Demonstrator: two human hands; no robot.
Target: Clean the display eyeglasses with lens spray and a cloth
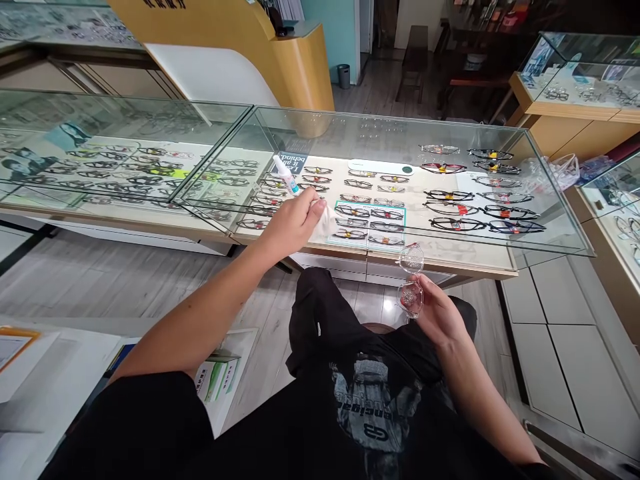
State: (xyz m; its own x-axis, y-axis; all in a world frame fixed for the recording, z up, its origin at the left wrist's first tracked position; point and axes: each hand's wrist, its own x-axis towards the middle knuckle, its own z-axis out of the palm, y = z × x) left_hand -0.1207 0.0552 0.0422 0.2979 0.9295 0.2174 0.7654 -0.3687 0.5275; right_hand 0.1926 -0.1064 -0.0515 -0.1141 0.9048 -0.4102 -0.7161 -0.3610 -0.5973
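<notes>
My left hand (296, 221) is closed above the front of the glass display case, its thumb and fingers pinched on a white cloth (326, 221) that hangs below them. Right behind its knuckles a small white spray bottle (286, 176) with a coloured label leans up and to the left. Its lower end is hidden by the hand, so I cannot tell whether the two touch. My right hand (438, 308) grips a pair of clear-framed eyeglasses (411, 259) by the near lens side, in front of the case over my lap. Droplets speckle both lenses.
The glass display case (545, 243) spans the front, with rows of eyeglasses (449, 196) inside. Another glass case (165, 107) adjoins it on the left. White cabinets (565, 353) stand at right; a white table (60, 393) with papers is at lower left.
</notes>
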